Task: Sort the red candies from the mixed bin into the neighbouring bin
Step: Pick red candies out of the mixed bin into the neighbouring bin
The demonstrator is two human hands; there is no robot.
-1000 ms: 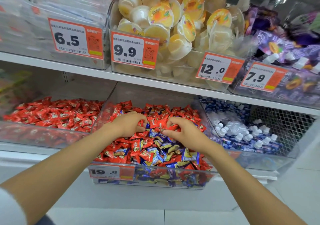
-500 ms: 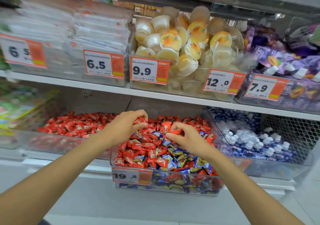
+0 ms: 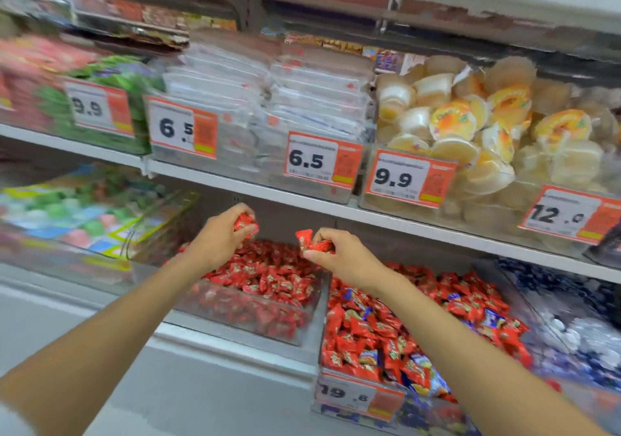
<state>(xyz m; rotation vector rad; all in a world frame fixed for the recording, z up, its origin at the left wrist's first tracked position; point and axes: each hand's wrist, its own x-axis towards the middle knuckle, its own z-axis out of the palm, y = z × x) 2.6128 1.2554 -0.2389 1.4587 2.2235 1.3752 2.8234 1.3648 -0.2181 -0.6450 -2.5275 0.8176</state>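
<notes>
Both hands hover above the clear bin of red candies [image 3: 312, 314] on the lower shelf. My left hand [image 3: 221, 237] grips red candies [image 3: 244, 223] over the bin's back part. My right hand [image 3: 339, 254] pinches red candies [image 3: 311, 243] above the bin's right side. To the right stands the mixed bin [image 3: 356, 398] with a 19.8 price tag, filled with red and blue-yellow wrapped candies [image 3: 416, 328].
The shelf board [image 3: 302, 196] with price tags runs just above the hands. Further right is a bin of blue and white sweets [image 3: 571, 318]. Left of the red bin sits a clear bin of green and multicoloured packs [image 3: 84, 213]. The upper shelf holds jelly cups [image 3: 470, 133].
Both hands have lifted out of the mixed bin with red candies and moved left over the all-red bin. The view has swung left and is blurred.
</notes>
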